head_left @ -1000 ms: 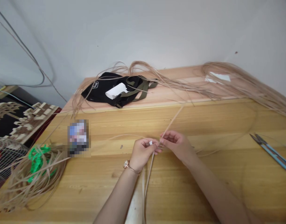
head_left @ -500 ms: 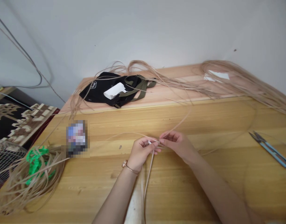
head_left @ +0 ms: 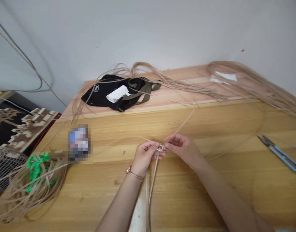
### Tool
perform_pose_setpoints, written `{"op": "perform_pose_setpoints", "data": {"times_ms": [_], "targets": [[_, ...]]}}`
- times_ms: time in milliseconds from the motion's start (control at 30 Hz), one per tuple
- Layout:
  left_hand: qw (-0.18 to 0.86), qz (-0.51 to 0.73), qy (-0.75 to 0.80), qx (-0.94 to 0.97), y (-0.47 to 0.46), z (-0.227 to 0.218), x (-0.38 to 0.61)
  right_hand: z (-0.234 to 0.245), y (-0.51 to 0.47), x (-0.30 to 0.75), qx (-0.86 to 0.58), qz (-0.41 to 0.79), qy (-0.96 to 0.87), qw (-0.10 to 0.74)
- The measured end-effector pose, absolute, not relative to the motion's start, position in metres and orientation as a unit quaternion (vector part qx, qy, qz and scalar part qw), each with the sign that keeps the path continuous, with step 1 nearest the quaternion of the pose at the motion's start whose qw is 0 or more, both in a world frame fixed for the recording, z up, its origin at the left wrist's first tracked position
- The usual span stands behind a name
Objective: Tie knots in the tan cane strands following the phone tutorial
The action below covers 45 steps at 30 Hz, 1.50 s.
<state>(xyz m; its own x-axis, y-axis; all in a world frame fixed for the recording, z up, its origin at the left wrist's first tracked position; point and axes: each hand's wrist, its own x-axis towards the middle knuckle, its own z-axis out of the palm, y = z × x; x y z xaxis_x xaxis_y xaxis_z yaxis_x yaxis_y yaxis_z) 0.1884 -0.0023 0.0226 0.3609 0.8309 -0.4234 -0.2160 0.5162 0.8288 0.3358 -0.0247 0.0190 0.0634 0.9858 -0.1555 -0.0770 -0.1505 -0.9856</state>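
Note:
My left hand (head_left: 147, 154) pinches a small woven knot (head_left: 161, 148) of pale flat strips between thumb and fingers. Right beside it, my right hand (head_left: 180, 146) has thumb and forefinger closed on a thin tan strip (head_left: 183, 125), whose free end points up and away over the table. Other strips (head_left: 152, 187) hang from the knot toward the front edge, and one curves off to the left. The fingers partly cover the knot, so its exact weave is hard to make out.
Blue-handled thread snips (head_left: 280, 154) lie at the right. A coil of strips (head_left: 48, 187) with a green tie sits at the left, near a blurred-out object (head_left: 78, 143). Behind are a black bag (head_left: 101, 93), a white paper roll (head_left: 117, 94) and long strip bundles (head_left: 244, 74).
My left thumb has shifted back a little, showing more of the knot. The strip in my right hand now stands straighter, its end up and to the right.

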Motion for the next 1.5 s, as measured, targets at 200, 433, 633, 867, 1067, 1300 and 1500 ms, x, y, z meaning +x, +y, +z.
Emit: {"op": "perform_pose_setpoints", "data": {"times_ms": [200,433,633,867,1067,1300,1500], "targets": [[0.745,0.352,0.452,0.341,-0.0024,0.0216,0.1887,0.0174,-0.0242,0.3347,-0.544,0.529,-0.425,0.494],[0.743,0.350,0.456,0.344,-0.0027,0.0233,0.1896,0.0164,-0.0238,0.3369,-0.530,0.550,-0.428,0.483],[0.751,0.349,0.448,0.337,-0.0028,0.0234,0.1880,0.0171,-0.0236,0.3353,-0.545,0.530,-0.434,0.484],[0.780,0.280,0.417,0.375,-0.0008,0.0258,0.1815,0.0234,-0.0242,0.3404,-0.547,0.536,-0.464,0.445],[0.764,0.279,0.430,0.391,-0.0017,0.0240,0.1828,0.0223,-0.0245,0.3416,-0.533,0.543,-0.480,0.436],[0.748,0.251,0.444,0.424,-0.0027,0.0242,0.1824,0.0216,-0.0233,0.3442,-0.547,0.528,-0.464,0.454],[0.731,0.268,0.449,0.438,-0.0046,0.0210,0.1841,0.0182,-0.0228,0.3445,-0.537,0.538,-0.463,0.457]]}}
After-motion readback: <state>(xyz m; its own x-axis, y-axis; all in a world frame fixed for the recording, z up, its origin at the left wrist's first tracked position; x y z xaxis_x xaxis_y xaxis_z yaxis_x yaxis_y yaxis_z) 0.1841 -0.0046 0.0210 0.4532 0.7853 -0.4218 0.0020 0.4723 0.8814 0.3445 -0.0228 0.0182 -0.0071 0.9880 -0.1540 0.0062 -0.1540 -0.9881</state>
